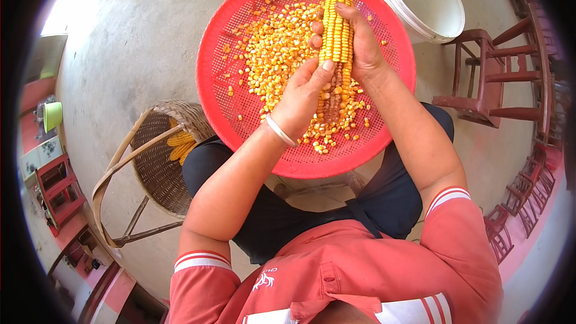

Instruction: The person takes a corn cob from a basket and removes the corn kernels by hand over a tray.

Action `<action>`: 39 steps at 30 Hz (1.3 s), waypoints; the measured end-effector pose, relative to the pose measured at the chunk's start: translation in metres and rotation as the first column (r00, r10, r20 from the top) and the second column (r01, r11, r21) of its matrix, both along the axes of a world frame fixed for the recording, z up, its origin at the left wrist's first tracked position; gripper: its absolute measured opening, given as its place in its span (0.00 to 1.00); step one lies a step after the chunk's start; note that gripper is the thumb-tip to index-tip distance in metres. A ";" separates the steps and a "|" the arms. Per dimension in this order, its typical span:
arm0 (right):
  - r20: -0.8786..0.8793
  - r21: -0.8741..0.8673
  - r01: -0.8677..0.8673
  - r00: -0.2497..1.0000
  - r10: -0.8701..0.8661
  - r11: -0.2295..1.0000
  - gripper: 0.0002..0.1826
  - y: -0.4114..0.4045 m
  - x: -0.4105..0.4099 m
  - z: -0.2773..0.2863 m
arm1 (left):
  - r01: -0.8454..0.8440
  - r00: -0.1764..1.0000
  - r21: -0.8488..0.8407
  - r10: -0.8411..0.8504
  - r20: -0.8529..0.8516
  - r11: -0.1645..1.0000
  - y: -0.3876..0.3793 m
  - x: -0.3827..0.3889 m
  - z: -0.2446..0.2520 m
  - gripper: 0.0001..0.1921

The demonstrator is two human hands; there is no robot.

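My right hand (363,40) grips an ear of yellow corn (336,22) from the right, its fingertips showing on the ear's left side. The upper part of the ear is full of kernels. Lower down, a strip of bare reddish cob shows between rows. My left hand (299,94), with a white bangle on the wrist, holds the ear's left side; its thumb presses at the edge of the kernel rows. Below both hands is a red perforated plastic basket (213,60) at my knees. Many loose corn kernels (270,49) are spread on its mesh, mostly left of the ear.
A woven basket (155,166) with a long handle stands by my left knee, with several corn ears (181,144) inside. A white bucket (423,4) is beyond the red basket at the right. Near it stands a reddish wooden chair (488,76) on the concrete floor (135,54).
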State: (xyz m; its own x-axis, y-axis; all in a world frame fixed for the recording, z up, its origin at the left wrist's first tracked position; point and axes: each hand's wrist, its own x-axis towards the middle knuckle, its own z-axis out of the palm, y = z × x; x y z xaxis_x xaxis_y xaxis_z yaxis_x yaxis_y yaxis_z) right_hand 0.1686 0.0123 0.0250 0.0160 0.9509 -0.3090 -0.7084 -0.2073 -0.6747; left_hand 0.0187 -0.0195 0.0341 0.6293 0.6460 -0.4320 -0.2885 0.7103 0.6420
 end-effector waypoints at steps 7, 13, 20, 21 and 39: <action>0.048 0.035 -0.106 0.993 0.104 0.994 0.22 -0.004 0.000 0.009 | 0.029 0.998 0.031 -0.030 0.061 0.999 -0.001 -0.001 0.005 0.21; 0.084 0.038 -0.133 0.988 0.130 0.990 0.21 -0.005 -0.002 0.013 | 0.070 0.991 0.048 -0.075 0.107 0.996 -0.002 -0.001 0.009 0.22; 0.111 -0.064 -0.063 0.991 0.070 0.996 0.20 -0.002 0.000 0.006 | 0.060 0.993 0.024 -0.062 0.098 0.998 0.003 0.001 0.015 0.22; 0.110 -0.064 -0.063 0.991 0.070 0.996 0.20 -0.002 -0.001 0.006 | 0.035 0.990 -0.061 -0.026 0.141 0.998 0.002 0.001 0.018 0.21; 0.238 -0.113 -0.040 0.969 0.066 0.993 0.19 -0.004 -0.010 0.004 | -0.015 1.000 0.016 0.015 -0.014 1.000 0.000 -0.003 -0.009 0.15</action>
State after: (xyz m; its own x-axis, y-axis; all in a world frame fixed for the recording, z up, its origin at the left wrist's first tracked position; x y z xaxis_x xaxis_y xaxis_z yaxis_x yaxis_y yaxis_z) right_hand 0.1585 0.0085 0.0288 0.0525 0.9144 -0.4013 -0.5138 -0.3199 -0.7961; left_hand 0.0155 -0.0197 0.0248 0.6132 0.6624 -0.4302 -0.2898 0.6954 0.6576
